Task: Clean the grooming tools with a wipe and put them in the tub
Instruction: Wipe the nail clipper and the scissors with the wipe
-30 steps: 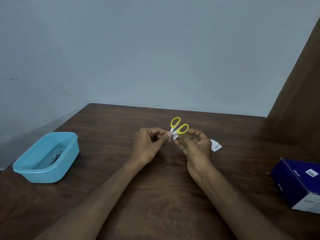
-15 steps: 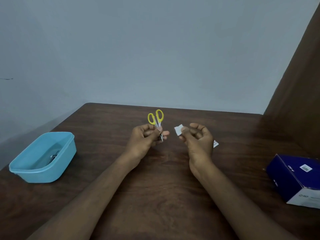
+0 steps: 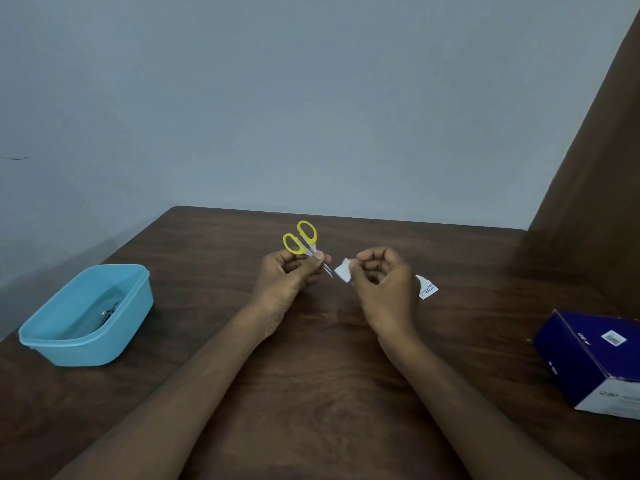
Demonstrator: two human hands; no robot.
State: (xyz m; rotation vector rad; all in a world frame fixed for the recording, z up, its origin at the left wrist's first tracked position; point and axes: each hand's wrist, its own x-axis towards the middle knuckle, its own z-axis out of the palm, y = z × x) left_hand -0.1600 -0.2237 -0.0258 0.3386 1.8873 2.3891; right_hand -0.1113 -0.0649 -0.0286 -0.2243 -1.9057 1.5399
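My left hand (image 3: pixel 291 275) grips small scissors (image 3: pixel 302 241) with yellow handles; the handles stick up and the blade tips point down to the right. My right hand (image 3: pixel 381 282) pinches a small white wipe (image 3: pixel 343 270) between thumb and fingers, a short gap away from the blade tips. Both hands are raised above the middle of the brown table. A light blue tub (image 3: pixel 86 317) stands at the left with a metal tool (image 3: pixel 107 315) lying inside it.
A torn white wipe wrapper (image 3: pixel 427 288) lies on the table just right of my right hand. A dark blue box (image 3: pixel 592 358) sits at the right edge. A brown panel (image 3: pixel 595 188) rises at the right; a grey wall is behind.
My hands have parted: the scissors went left with my left hand, and the wipe came off the blades and stays in my right hand, now slightly nearer the blade tips.
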